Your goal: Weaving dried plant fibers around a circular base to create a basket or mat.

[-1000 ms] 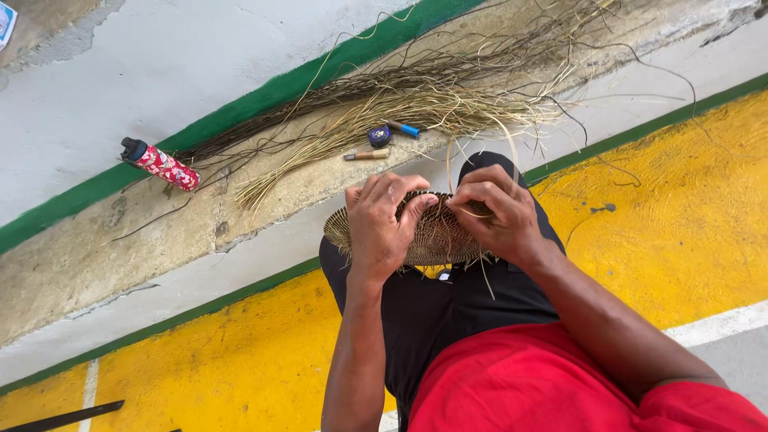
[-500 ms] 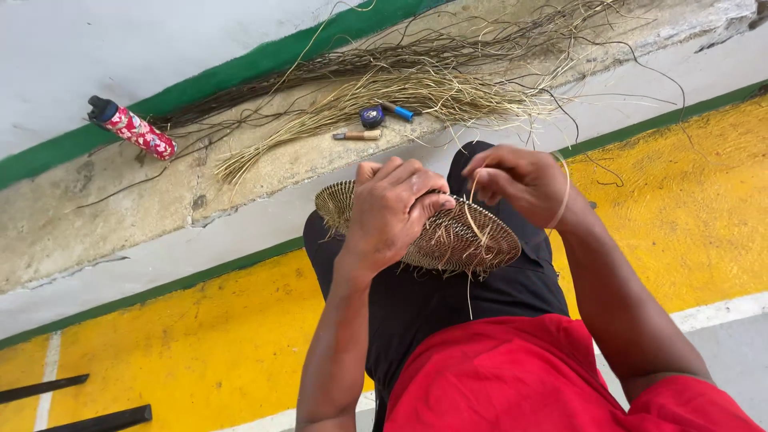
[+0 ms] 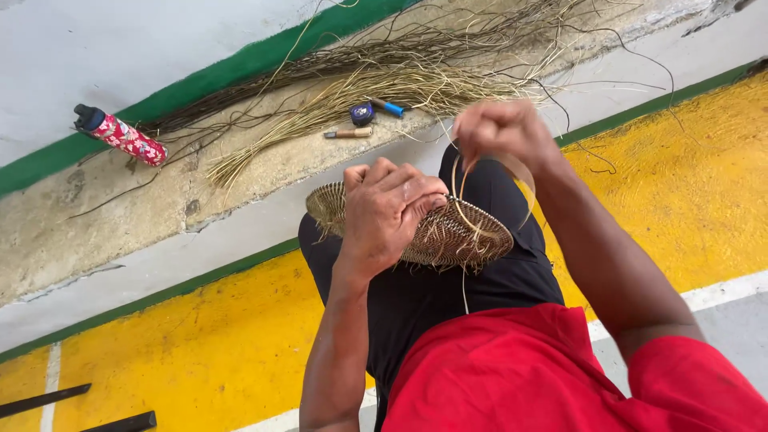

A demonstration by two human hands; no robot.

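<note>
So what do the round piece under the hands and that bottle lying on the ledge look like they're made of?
The woven disc looks like dried plant fibre, tan and matte: thin strands show in a tight weave, loose ends stick out, and it matches the fibre bundle on the ledge. The bottle has a smooth floral-printed red body and dark cap; metal or plastic, can't tell.

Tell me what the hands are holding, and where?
The left hand holds the woven basket disc by its top face; the right hand pinches a pale straw strand at its upper end.
</note>
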